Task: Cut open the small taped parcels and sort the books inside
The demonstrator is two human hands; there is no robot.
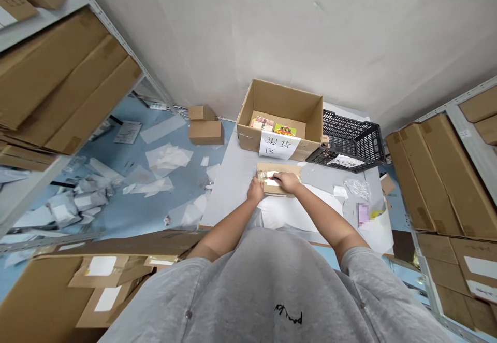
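A small brown cardboard box (279, 188) with a white label and clear tape on top lies on the grey-white table (229, 193), in front of my body. My left hand (255, 189) grips the box's left edge with its fingers closed. Over the right part of the box, my right hand (288, 182) is closed round a small dark and red tool (275, 178), its tip pointing left above the label. What the tool is cannot be made out for certain.
Behind stands a large open carton (248, 138) holding colourful packs, beside a black plastic crate (370, 146). Bubble wrap (357, 189) lies at the right. Shelves with cartons (454, 177) flank both sides; paper scraps (169, 159) litter the blue floor.
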